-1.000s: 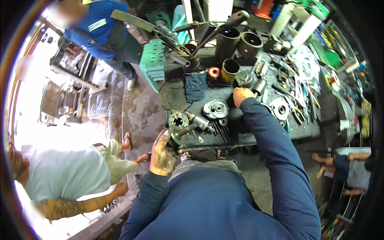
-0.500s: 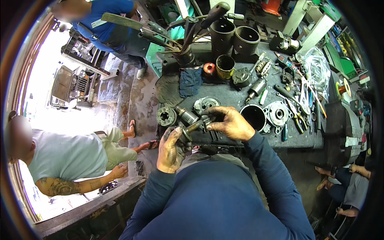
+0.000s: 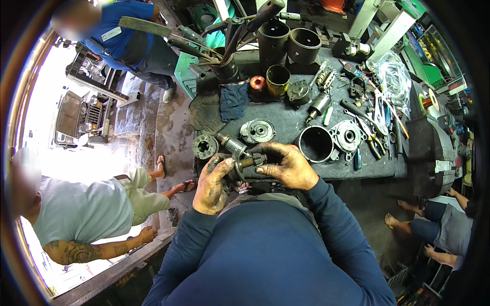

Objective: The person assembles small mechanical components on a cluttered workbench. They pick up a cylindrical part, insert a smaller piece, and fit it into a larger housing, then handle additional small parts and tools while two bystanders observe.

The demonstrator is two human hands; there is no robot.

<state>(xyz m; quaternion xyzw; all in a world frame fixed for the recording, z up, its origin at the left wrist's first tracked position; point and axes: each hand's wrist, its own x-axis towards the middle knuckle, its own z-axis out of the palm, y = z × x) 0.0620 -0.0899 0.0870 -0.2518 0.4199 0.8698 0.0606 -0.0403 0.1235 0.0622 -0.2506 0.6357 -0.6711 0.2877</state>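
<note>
Over the bench's near edge, both my hands hold a starter drive gear [image 3: 248, 162], a short brass-coloured shaft with a toothed pinion at its right end and a round flange at its left. My left hand [image 3: 210, 187] is closed round the flange end, thumb on top. The fingers and thumb of my right hand [image 3: 290, 166] pinch the pinion end. Just beyond my left fingers lies a motor armature [image 3: 230, 143] with its far end showing. Near it are a notched metal ring [image 3: 205, 147] and a round end cover [image 3: 256, 130].
An open cylinder housing [image 3: 317, 145] and a flanged housing [image 3: 349, 135] stand to the right, with pliers and wrenches [image 3: 375, 140] beyond. Dark cans [image 3: 278, 41], a tool holder [image 3: 225, 70] and a blue rag [image 3: 234, 101] sit farther back. People [image 3: 92, 204] are at both sides.
The view has shifted slightly, so the bench sits further left and higher. My right hand has come a little closer to the left, with both still on the drive gear.
</note>
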